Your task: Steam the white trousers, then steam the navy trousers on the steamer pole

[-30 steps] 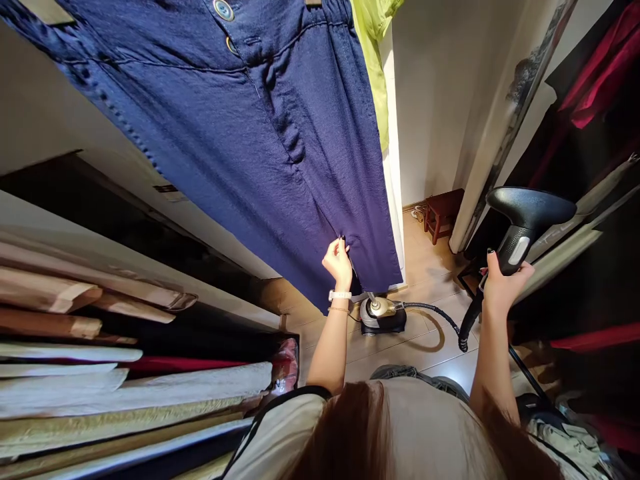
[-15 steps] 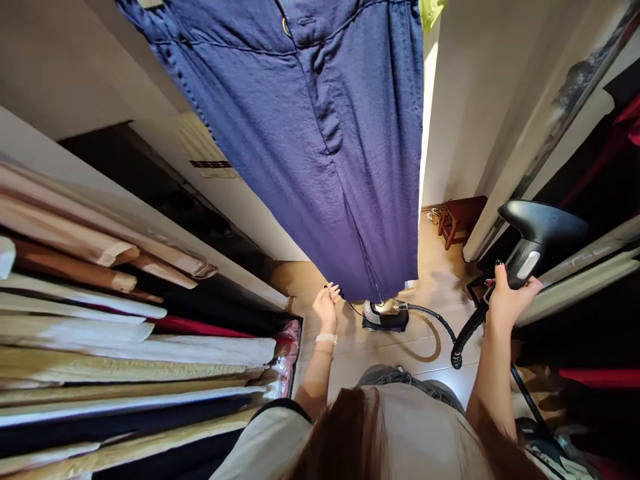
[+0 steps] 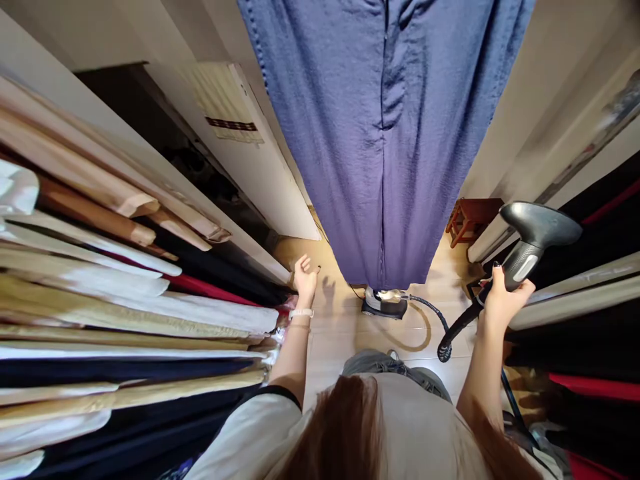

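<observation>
A pair of dark blue trousers [image 3: 380, 133] hangs straight down in front of me, hem just above the floor. My right hand [image 3: 500, 297] is closed around the handle of a black garment steamer head [image 3: 533, 233], held to the right of the trousers; its hose [image 3: 440, 320] runs down to the steamer base [image 3: 384, 303] on the floor under the hem. My left hand [image 3: 305, 277] is raised to the left of the hem, fingers loosely apart, holding nothing and touching nothing.
Shelves with stacked folded fabrics [image 3: 115, 313] fill the left side. Dark and red garments [image 3: 590, 280] hang on the right. A small wooden stool [image 3: 467, 220] stands at the back on the tiled floor [image 3: 340, 333]. A white panel [image 3: 260, 160] leans behind the trousers.
My left hand has let go of the trouser hem and moved left and away. The view has swung so the trousers now hang centred. My right hand still holds the steamer.
</observation>
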`<state>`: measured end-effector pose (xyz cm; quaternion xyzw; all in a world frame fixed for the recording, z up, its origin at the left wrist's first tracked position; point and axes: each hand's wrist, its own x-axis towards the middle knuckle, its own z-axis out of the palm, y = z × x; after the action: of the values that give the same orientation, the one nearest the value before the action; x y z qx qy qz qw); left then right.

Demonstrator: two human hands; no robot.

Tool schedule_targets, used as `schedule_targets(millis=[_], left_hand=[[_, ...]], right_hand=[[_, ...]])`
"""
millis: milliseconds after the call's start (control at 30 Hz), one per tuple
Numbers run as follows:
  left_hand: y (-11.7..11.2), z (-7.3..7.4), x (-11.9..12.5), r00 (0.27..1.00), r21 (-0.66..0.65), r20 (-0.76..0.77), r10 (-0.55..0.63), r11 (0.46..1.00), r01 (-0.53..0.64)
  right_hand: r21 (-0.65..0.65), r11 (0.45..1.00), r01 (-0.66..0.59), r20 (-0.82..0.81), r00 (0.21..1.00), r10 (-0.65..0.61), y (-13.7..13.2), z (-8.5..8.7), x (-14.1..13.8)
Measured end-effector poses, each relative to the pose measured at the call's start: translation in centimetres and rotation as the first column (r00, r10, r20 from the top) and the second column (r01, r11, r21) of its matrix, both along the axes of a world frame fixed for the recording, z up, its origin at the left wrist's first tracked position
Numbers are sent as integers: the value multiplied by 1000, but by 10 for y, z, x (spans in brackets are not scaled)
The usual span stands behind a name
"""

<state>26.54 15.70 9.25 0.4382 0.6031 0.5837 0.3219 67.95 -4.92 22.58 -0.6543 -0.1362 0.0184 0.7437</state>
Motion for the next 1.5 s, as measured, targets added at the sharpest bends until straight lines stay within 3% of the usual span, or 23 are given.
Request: schedule_targets(millis=[67,167,233,333,433,633,767,867,1067,1267,1400,1500], left_hand=[[22,27,7,980,56,20,-198,979,197],[47,69,17,858,164,23,-514,848,503],[57,90,19,790,209,30,-612,777,594],[61,101,13,767,218,65,-639,759,614],[56,94,-1,802,203,50,-595,793,575],[40,66,-40,854,206,-186,-486,831,517],[27,53,-62,844,137,-101,-526,833,536],[8,47,-73,873,146,-65,-484,861,488],[-41,31,-84,955,119,-138,-262,953,279],[-68,-7,-106,961,158,-253,-110,975,153],[-80,-18,-123,962,173,-254,-98,974,144],[-93,-18,-129,964,210,-196,-182,952,222]], right_hand=[[1,1000,16,17,1000,-16,-3,6,-15],[-18,998,56,53,997,-55,-9,11,-42],[-25,996,81,68,995,-79,-14,11,-63],[4,994,112,67,991,-112,-17,10,-99],[9,991,132,59,989,-132,-16,6,-139],[-66,993,94,12,996,-93,-15,-14,-212],[-92,995,40,-34,998,-43,-20,-24,-246],[-80,997,-18,-55,998,13,-20,-21,-263],[-18,976,-218,41,975,219,1,11,-291],[81,870,-486,-13,873,488,27,58,-302],[147,818,-557,9,827,562,40,84,-301],[194,759,-621,27,777,629,48,94,-304]])
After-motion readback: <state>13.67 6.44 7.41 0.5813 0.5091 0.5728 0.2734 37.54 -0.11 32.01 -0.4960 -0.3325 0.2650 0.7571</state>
